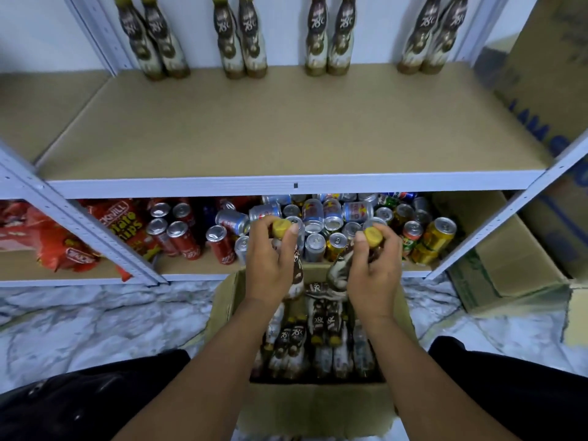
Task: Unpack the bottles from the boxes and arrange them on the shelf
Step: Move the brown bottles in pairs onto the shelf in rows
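While each hand holds a bottle over the open box (pixel 318 405), eight bottles (pixel 241 36) stand along the back of the shelf (pixel 286 128).
The left hand (pixel 270 262) curls round the left bottle (pixel 297 278) at its neck, under the yellow cap (pixel 281 227); the right hand (pixel 375 265) grips the right bottle (pixel 339 272) likewise. Full, probably weighty, with slick sleeves: the narrow neck looks the surest hold.

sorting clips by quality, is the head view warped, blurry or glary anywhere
Head view: wide-angle warp, shelf posts splay outward and back bottles lean; light soft and even, only small glints on the cans; left hand and right hand sharp, gripping the held bottles; bottles in the box dim and soft; cartons at the right edge smeared.
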A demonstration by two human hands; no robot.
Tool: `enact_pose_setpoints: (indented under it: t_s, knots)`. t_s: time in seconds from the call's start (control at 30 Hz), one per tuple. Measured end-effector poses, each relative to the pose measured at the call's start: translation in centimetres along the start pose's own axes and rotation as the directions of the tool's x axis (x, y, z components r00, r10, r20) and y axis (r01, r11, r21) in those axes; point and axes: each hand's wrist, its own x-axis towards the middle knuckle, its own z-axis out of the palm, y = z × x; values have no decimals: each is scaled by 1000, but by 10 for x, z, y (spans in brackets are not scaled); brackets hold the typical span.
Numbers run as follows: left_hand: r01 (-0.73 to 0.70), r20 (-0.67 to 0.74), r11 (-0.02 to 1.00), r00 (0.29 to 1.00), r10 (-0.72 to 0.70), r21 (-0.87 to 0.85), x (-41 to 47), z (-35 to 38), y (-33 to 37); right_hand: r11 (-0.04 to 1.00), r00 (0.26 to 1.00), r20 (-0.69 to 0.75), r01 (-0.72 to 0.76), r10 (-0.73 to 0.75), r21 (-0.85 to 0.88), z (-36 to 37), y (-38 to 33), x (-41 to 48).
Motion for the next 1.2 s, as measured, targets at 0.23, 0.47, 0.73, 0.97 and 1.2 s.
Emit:
enact_pose_setpoints:
  t_s: [0.23,0.47,0.73,0.97,1.2]
  knots:
    - [-123,-93,985,989,112,-125,16,-28,63,972,992,-79,108,-93,210,-19,-59,16]
    - [-260,-135,954,961,241,-150,24,-62,126,913,970,-31,236,-240,332,-42,-126,24]
    - [-374,-202,921,916,348,-107,64,-97,184,865,913,-49,401,-406,301,-55,-206,66]
    - [-364,-223,927,915,337,-92,119,-104,191,859,893,-61,447,-446,249,-33,-224,116]
    - [-345,-232,934,920,317,-93,165,-89,162,863,885,-60,463,-461,201,16,-201,155]
